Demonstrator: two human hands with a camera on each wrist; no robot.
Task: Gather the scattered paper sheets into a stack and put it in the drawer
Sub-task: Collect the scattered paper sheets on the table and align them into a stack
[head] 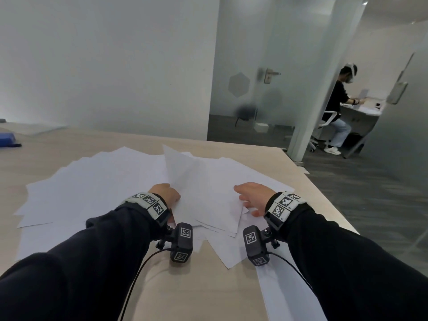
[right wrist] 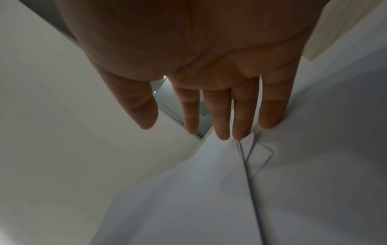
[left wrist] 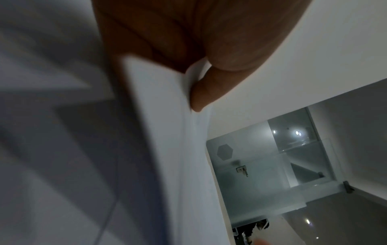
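Observation:
Several white paper sheets [head: 92, 188] lie fanned and overlapping across the beige table [head: 266, 156]. My left hand [head: 165, 193] pinches the near edge of a few sheets [head: 196, 181] and lifts them, so their far corner stands tilted up. The left wrist view shows the thumb [left wrist: 205, 89] curled against those lifted sheets [left wrist: 167, 132]. My right hand [head: 252, 198] lies flat with straight fingers [right wrist: 240, 112] resting on the sheets [right wrist: 272, 182] at the right of the pile. No drawer is in view.
The table's right edge [head: 333, 202] drops off close to my right hand. A blue object [head: 7, 139] lies at the far left. Behind a glass partition with a door handle [head: 269, 75], a seated person [head: 338, 107] works at another desk.

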